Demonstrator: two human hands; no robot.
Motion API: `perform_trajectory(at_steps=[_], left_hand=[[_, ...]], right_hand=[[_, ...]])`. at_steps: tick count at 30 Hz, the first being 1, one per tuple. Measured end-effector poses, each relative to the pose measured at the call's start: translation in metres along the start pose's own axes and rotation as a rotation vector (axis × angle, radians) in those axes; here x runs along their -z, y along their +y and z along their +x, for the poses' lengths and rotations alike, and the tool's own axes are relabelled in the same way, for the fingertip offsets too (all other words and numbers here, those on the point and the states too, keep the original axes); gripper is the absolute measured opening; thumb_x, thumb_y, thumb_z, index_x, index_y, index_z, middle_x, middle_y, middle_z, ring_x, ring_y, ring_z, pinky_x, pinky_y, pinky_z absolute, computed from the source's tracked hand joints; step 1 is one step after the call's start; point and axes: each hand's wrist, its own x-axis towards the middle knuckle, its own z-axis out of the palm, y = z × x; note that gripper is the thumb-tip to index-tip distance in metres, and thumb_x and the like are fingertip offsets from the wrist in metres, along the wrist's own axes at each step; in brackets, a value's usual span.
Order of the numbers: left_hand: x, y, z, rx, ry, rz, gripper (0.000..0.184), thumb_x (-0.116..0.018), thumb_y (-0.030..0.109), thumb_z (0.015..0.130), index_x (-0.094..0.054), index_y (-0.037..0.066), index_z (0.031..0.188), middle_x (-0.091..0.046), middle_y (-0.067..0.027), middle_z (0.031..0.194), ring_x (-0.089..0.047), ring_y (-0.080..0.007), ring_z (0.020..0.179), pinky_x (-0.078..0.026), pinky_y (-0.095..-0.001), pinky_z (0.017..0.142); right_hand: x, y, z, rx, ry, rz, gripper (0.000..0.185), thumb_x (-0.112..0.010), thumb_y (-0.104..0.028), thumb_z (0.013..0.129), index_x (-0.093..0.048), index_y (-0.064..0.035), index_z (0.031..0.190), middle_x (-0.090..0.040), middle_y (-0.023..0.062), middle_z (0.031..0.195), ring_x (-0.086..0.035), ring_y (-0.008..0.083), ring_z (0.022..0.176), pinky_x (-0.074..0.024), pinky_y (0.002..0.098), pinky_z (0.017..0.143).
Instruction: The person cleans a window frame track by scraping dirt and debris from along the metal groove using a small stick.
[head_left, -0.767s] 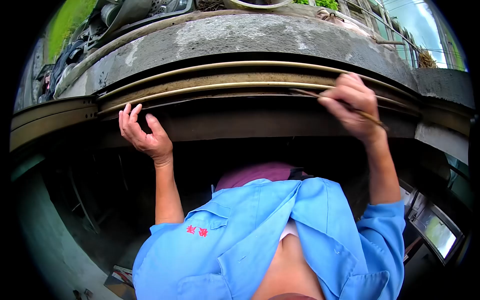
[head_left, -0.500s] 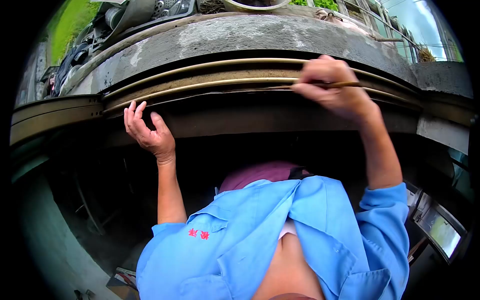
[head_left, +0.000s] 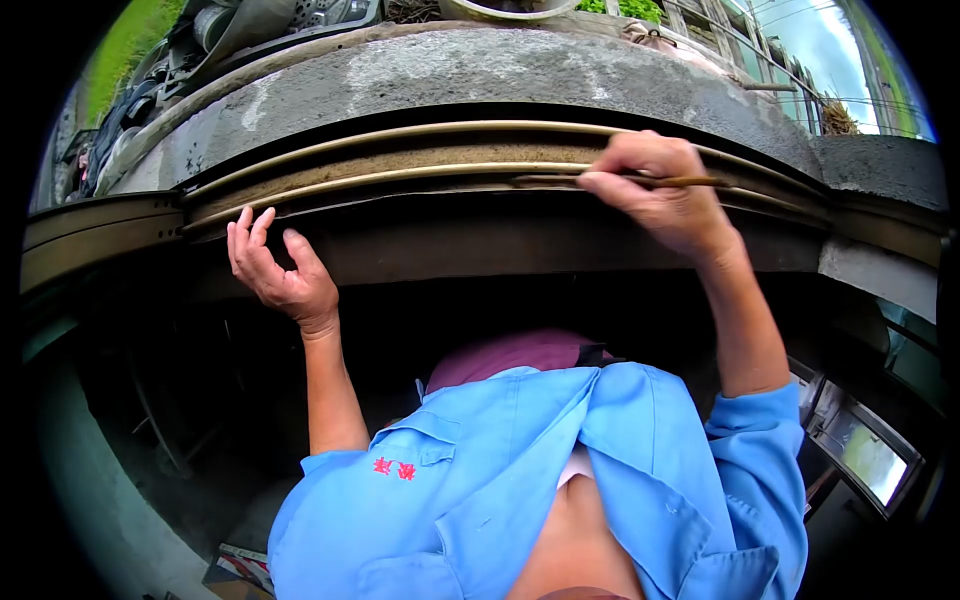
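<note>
My right hand (head_left: pixel 655 190) is closed around a slim brush-like tool with a brown handle (head_left: pixel 695 182). Its dark tip points left and lies along the lower ledge of a window track (head_left: pixel 400 174); whether the tip is bristle is hard to make out. The track has two pale raised rails with a dirty brown groove between them. My left hand (head_left: pixel 285 270) is raised at the track's left end, palm up, fingers apart and holding nothing. Its fingertips are at the front edge of the lower rail; I cannot tell if they touch.
Beyond the track is a rough concrete ledge (head_left: pixel 450 75), with a pale basin (head_left: pixel 510 8) and dark containers (head_left: pixel 215 30) past it. A brown frame (head_left: pixel 100 225) meets the track at left. Below is a dark interior, with a framed glass panel (head_left: pixel 870 450) at lower right.
The tool's dark tip shows farther left along the track, and my right hand sits slightly lower and to the left. My left hand has shifted a little left, as the whole view tilts slightly.
</note>
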Motion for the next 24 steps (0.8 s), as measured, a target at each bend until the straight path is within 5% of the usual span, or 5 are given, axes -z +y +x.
perform_trajectory(at_steps=[2,12,16,19,24], left_hand=[[0.0,-0.001,0.0,0.001,-0.002,0.007,0.026,-0.057,0.006,0.08,-0.061,0.004,0.106,-0.057,-0.0105,0.12,-0.047,-0.0299,0.119,-0.032,-0.041,0.103],[0.003,0.002,0.002,0.01,-0.04,0.013,0.028,-0.055,0.007,0.08,-0.06,0.003,0.108,-0.057,-0.0115,0.12,-0.046,-0.0307,0.119,-0.031,-0.0413,0.104],[0.004,0.002,0.001,0.013,-0.052,0.007,0.029,-0.054,0.007,0.08,-0.059,0.003,0.108,-0.056,-0.0119,0.121,-0.045,-0.0315,0.12,-0.03,-0.042,0.104],[0.003,0.001,0.001,0.014,-0.063,0.0,0.029,-0.053,0.007,0.08,-0.059,0.003,0.108,-0.056,-0.0123,0.121,-0.045,-0.032,0.12,-0.03,-0.0423,0.104],[0.004,0.002,0.002,0.016,-0.074,0.009,0.03,-0.051,0.006,0.079,-0.059,0.002,0.108,-0.056,-0.0131,0.121,-0.045,-0.033,0.12,-0.029,-0.0422,0.104]], right_hand=[[-0.017,-0.012,0.012,0.078,0.024,-0.061,0.014,-0.069,-0.01,0.075,-0.06,-0.0018,0.068,-0.055,0.0061,0.059,-0.052,0.017,0.054,-0.041,0.0295,0.051],[-0.001,-0.01,0.011,0.094,-0.014,-0.109,0.01,-0.071,-0.01,0.072,-0.063,-0.0044,0.068,-0.058,0.0034,0.061,-0.052,0.0175,0.057,-0.0419,0.0307,0.055],[0.019,-0.01,0.004,-0.105,-0.06,-0.072,0.012,-0.072,-0.011,0.073,-0.063,-0.0055,0.066,-0.058,0.003,0.061,-0.052,0.0175,0.057,-0.0408,0.0307,0.057],[-0.022,-0.008,0.024,0.191,-0.079,-0.035,0.01,-0.072,-0.012,0.073,-0.064,-0.0074,0.069,-0.056,0.0025,0.061,-0.048,0.0178,0.058,-0.0382,0.0307,0.058],[0.026,-0.014,0.011,0.106,-0.16,-0.21,0.013,-0.07,-0.011,0.072,-0.06,-0.0051,0.066,-0.055,0.0034,0.061,-0.049,0.0186,0.059,-0.0378,0.0316,0.061]])
